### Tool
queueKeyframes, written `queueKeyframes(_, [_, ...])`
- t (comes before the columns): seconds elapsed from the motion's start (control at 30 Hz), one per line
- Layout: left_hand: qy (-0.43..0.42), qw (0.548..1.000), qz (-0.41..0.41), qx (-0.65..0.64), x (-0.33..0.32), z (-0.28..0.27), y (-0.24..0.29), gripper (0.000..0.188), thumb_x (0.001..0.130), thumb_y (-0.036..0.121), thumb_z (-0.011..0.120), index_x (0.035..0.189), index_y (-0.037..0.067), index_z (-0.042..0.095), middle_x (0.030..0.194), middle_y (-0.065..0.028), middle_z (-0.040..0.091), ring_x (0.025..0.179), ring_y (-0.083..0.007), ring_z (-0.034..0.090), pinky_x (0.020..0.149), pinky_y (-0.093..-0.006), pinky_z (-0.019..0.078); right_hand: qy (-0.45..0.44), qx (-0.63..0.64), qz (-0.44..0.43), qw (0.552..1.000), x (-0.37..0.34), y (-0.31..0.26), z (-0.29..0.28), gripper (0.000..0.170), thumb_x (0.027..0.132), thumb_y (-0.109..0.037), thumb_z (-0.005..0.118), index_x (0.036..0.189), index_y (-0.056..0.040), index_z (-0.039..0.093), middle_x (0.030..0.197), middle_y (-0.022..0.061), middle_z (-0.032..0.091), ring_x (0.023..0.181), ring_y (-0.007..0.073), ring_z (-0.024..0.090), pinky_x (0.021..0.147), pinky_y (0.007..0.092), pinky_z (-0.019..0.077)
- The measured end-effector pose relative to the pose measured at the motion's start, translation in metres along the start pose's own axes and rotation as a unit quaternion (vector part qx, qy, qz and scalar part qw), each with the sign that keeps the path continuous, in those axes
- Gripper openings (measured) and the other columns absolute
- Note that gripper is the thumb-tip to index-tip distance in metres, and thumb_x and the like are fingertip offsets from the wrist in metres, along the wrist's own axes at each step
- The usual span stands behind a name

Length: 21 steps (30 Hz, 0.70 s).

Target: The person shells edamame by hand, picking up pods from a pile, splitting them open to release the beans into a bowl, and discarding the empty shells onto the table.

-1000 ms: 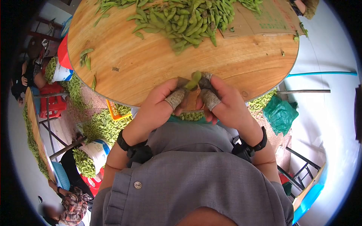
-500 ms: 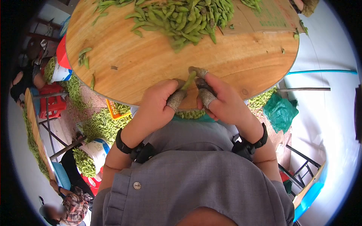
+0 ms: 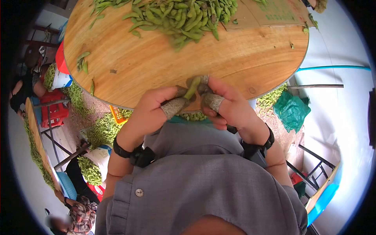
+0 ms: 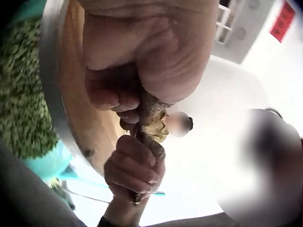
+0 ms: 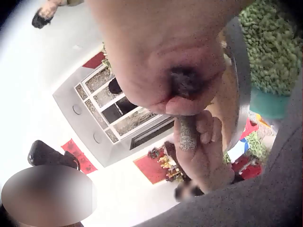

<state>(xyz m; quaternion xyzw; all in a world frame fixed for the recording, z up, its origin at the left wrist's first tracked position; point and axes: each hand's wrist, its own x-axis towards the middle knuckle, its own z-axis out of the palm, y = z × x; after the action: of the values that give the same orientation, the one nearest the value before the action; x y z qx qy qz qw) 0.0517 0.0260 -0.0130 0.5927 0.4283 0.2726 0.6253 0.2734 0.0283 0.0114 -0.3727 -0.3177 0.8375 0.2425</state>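
Note:
Over the table's near edge, a green edamame pod [image 3: 190,89] slants between both hands. My left hand [image 3: 160,102] pinches its lower part between thumb and forefinger, both in dirty knit finger covers. My right hand [image 3: 229,103] holds the upper end, its covered forefinger lying along the pod and its covered thumb just below. The right hand's other fingers curl in, as the left wrist view also shows. Both hands [image 4: 135,165] meet at the fingertips there, the pod hidden behind them. A large heap of edamame pods [image 3: 184,19] covers the far part of the table.
The round wooden table [image 3: 129,78] also bears flattened cardboard [image 3: 270,13] and a few loose pods [image 3: 83,62]. Pods in a green-lined container [image 3: 192,116] show below the edge. Left stand a pod-filled bucket [image 3: 96,160] and a red stool [image 3: 55,107]; right lies a green bag [image 3: 291,111].
Both hands have shifted slightly left with the pod between them. The right forefinger, raised past the pod's tip half a second ago, now lies against its upper end. The table appears higher in view.

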Motion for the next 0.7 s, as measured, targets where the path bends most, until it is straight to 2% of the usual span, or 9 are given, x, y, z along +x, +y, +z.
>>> queueKeyframes(0.07, [-0.127, 0.902, -0.094, -0.401, -0.001, -0.008, -0.018, 0.022, 0.089, 0.012, 0.057, 0.104, -0.003, 0.060, 0.079, -0.0006, 0.058, 0.066, -0.0120, 0.054, 0.060, -0.0290, 0.0456, -0.016, 0.065, 0.033, 0.997, -0.002, 0.002, -0.004, 0.035, 0.088, -0.006, 0.032, 0.118, -0.0107, 0.049, 0.067, -0.0015, 0.046, 0.042, 0.0049, 0.037, 0.037, 0.0203, 0.0318])
queueKeyframes(0.13, [-0.116, 0.901, -0.093, -0.408, -0.001, -0.005, -0.026, 0.023, 0.088, 0.013, 0.059, 0.106, -0.002, 0.060, 0.078, 0.0005, 0.057, 0.063, -0.0112, 0.052, 0.058, -0.0293, 0.0448, -0.100, 0.278, 0.094, 0.951, 0.002, 0.011, -0.010, 0.036, 0.088, -0.007, 0.031, 0.119, -0.0114, 0.049, 0.069, -0.0011, 0.047, 0.044, 0.0044, 0.036, 0.038, 0.0197, 0.0318])
queueKeyframes(0.2, [-0.108, 0.900, -0.094, -0.412, 0.000, 0.000, -0.023, 0.025, 0.088, 0.015, 0.061, 0.107, -0.002, 0.059, 0.077, 0.0015, 0.056, 0.060, -0.0105, 0.050, 0.055, -0.0296, 0.0441, -0.048, 0.184, 0.057, 0.980, 0.003, 0.009, -0.005, 0.036, 0.087, -0.005, 0.031, 0.118, -0.0109, 0.049, 0.069, -0.0005, 0.047, 0.045, 0.0050, 0.038, 0.038, 0.0203, 0.0329])
queueKeyframes(0.3, [0.044, 0.997, 0.035, 0.061, 0.003, 0.018, -0.009, 0.029, 0.083, 0.014, 0.065, 0.107, -0.001, 0.057, 0.071, -0.0013, 0.054, 0.057, -0.0164, 0.050, 0.052, -0.0333, 0.0420, 0.023, 0.035, -0.008, 0.999, 0.006, 0.008, 0.009, 0.036, 0.085, -0.003, 0.032, 0.116, -0.0100, 0.048, 0.069, 0.0001, 0.047, 0.047, 0.0064, 0.040, 0.037, 0.0217, 0.0349])
queueKeyframes(0.4, [0.160, 0.830, 0.193, 0.499, 0.006, 0.019, -0.001, 0.028, 0.079, 0.010, 0.067, 0.102, 0.000, 0.057, 0.071, -0.0088, 0.056, 0.061, -0.0252, 0.055, 0.054, -0.0346, 0.0432, 0.041, -0.022, -0.045, 0.998, 0.010, 0.009, 0.011, 0.035, 0.083, -0.002, 0.033, 0.114, -0.0093, 0.048, 0.069, 0.0004, 0.047, 0.047, 0.0077, 0.042, 0.037, 0.0228, 0.0364])
queueKeyframes(0.6, [0.130, 0.959, 0.085, 0.239, 0.005, 0.018, 0.001, 0.020, 0.085, 0.016, 0.060, 0.098, 0.001, 0.056, 0.072, -0.0125, 0.056, 0.059, -0.0263, 0.054, 0.054, -0.0355, 0.0433, 0.021, 0.056, -0.030, 0.998, 0.002, 0.006, 0.007, 0.030, 0.086, -0.004, 0.036, 0.112, -0.0093, 0.048, 0.067, -0.0008, 0.046, 0.046, 0.0070, 0.041, 0.037, 0.0217, 0.0356])
queueKeyframes(0.63, [0.053, 0.990, -0.016, -0.133, 0.005, 0.012, -0.003, 0.019, 0.088, 0.017, 0.057, 0.098, 0.000, 0.056, 0.072, -0.0101, 0.056, 0.058, -0.0225, 0.053, 0.054, -0.0339, 0.0432, 0.004, 0.088, -0.004, 0.996, -0.001, 0.004, 0.004, 0.028, 0.087, -0.005, 0.038, 0.113, -0.0095, 0.048, 0.067, -0.0017, 0.046, 0.046, 0.0058, 0.040, 0.037, 0.0206, 0.0346])
queueKeyframes(0.67, [-0.031, 0.868, -0.111, -0.483, 0.005, 0.009, -0.006, 0.019, 0.091, 0.018, 0.054, 0.098, 0.000, 0.056, 0.072, -0.0076, 0.056, 0.057, -0.0187, 0.052, 0.054, -0.0322, 0.0431, 0.002, 0.087, -0.004, 0.996, -0.003, 0.003, -0.002, 0.028, 0.087, -0.005, 0.038, 0.113, -0.0095, 0.048, 0.067, -0.0017, 0.046, 0.046, 0.0058, 0.040, 0.037, 0.0206, 0.0346])
queueKeyframes(0.7, [-0.030, 0.868, -0.111, -0.483, 0.004, 0.011, -0.008, 0.019, 0.091, 0.018, 0.054, 0.098, 0.000, 0.056, 0.072, -0.0076, 0.056, 0.057, -0.0187, 0.052, 0.054, -0.0322, 0.0431, -0.013, 0.077, 0.005, 0.997, -0.003, 0.003, -0.008, 0.027, 0.086, -0.007, 0.042, 0.112, -0.0086, 0.048, 0.067, 0.0008, 0.048, 0.047, 0.0112, 0.044, 0.039, 0.0244, 0.0377])
